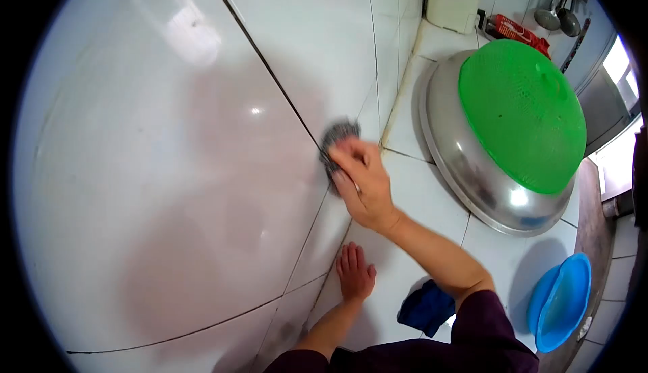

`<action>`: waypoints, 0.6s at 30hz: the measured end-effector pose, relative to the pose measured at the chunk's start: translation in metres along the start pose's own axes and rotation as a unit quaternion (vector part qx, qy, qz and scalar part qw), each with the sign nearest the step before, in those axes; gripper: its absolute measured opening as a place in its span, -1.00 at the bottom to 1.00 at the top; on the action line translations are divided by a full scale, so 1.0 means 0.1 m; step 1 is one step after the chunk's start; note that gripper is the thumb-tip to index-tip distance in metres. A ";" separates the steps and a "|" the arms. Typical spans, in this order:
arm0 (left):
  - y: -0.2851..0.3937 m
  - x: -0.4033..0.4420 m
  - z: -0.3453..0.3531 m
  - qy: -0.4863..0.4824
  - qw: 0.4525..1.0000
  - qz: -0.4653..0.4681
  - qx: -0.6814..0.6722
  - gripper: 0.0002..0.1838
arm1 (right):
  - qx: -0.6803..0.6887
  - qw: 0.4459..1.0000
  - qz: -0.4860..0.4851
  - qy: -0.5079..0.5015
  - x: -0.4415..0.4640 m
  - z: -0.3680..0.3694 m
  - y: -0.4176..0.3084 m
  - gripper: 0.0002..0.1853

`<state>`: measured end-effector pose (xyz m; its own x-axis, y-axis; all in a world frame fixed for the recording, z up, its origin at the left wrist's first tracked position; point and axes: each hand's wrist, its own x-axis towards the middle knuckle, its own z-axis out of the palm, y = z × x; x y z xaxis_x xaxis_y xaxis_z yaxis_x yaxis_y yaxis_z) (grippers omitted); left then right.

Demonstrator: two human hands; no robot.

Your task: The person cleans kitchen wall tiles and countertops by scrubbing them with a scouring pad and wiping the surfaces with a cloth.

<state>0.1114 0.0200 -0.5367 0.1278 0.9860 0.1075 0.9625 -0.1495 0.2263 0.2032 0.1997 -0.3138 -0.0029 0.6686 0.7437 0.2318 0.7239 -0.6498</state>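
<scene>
Seen from above, a person in dark purple sleeves works at a white tiled wall (pixel 202 251) that meets a white tiled worktop (pixel 418 197). The right hand (pixel 364 184), slightly blurred, has its fingers clamped on a grey, mesh-like scrubber (pixel 341 131), which lies against the wall at a dark line between tiles, a little above the joint with the worktop. The left hand (pixel 356 275) rests palm down on the worktop just beside that joint, its fingers nearly straight and close together, holding nothing. A crumpled dark blue cloth (pixel 425 307) lies on the worktop, below the right forearm in the view. To the right of the hands sits a large silver metal bowl (pixel 449 153), apparently rim down, topped by a bright green perforated cover (pixel 520 116). Nearer the person, at the far right edge of the worktop, is a light blue plastic basin (pixel 538 312). At the back stand a cream container (pixel 452 0) and a red package (pixel 516 32), whose print is too small to read; metal ladles (pixel 548 19) hang near them. Bright light comes in at the right.
</scene>
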 end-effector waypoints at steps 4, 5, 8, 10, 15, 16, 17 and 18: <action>-0.04 0.08 0.09 -0.026 0.999 -0.006 -0.019 -0.30 | 0.046 0.980 0.196 -0.001 -0.91 0.18 0.28 -0.61; -0.03 0.11 0.10 -0.026 1.000 -0.001 -0.008 -0.33 | 0.039 0.983 0.177 0.017 -0.84 0.20 0.19 -0.59; 0.04 0.07 -0.10 -0.066 0.994 -0.038 -0.079 -0.34 | 0.034 0.987 0.143 0.068 -0.53 0.28 -0.21 -0.59; -0.05 0.03 0.06 -0.060 0.997 -0.020 -0.048 -0.34 | 0.026 0.989 0.119 0.086 -0.58 0.36 -0.11 -0.58; -0.14 -0.02 0.28 -0.074 0.996 -0.030 -0.028 -0.21 | -0.009 0.957 0.265 0.116 -1.06 0.52 0.15 -0.56; -0.13 -0.04 0.24 -0.061 0.997 -0.025 -0.037 -0.20 | -0.016 0.965 0.247 0.086 -1.23 0.58 -0.03 -0.55; -0.07 -0.02 0.12 -0.047 0.998 -0.020 -0.047 -0.19 | 0.003 0.976 0.215 0.034 -1.21 0.50 -0.34 -0.54; -0.01 0.04 -0.01 -0.022 0.999 0.021 0.028 -0.18 | 0.053 0.979 0.199 0.010 -1.16 0.45 -0.52 -0.52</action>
<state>0.1105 0.0240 -0.5358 0.1786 0.9813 0.0721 0.9678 -0.1884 0.1671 0.1475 0.0926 -0.3735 0.0857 0.8983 0.4310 0.1096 0.4214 -0.9002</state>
